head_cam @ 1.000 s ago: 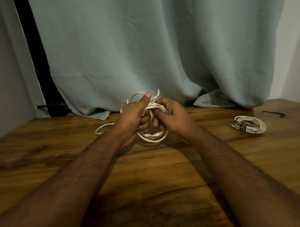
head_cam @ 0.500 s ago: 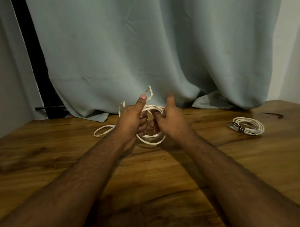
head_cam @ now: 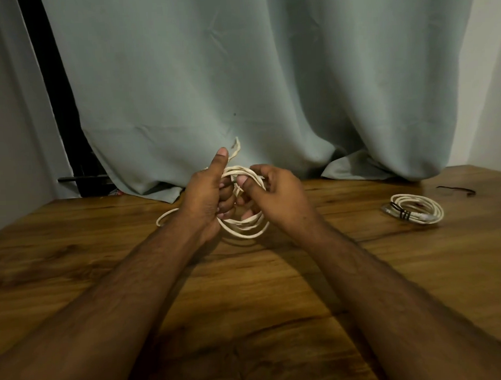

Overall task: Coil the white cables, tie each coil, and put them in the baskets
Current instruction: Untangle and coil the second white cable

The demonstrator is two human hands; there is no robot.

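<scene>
Head view: both hands (left hand (head_cam: pixel 205 198) thumb up, right hand (head_cam: pixel 275 193)) clutch coil (head_cam: pixel 245 228).

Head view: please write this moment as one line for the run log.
left hand grips white cable coil | right hand pinches its loops | coil untied | tied coil on table | loose tie beyond

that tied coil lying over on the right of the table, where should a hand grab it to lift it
Probably at the dark tie on the near-left edge of the tied coil. The loops are bundled tight there, so a pinch catches every strand. The coil lies flat on the table, so come from above with the right hand, now gripping the loose cable, thumb inside the ring and fingers outside.
</scene>
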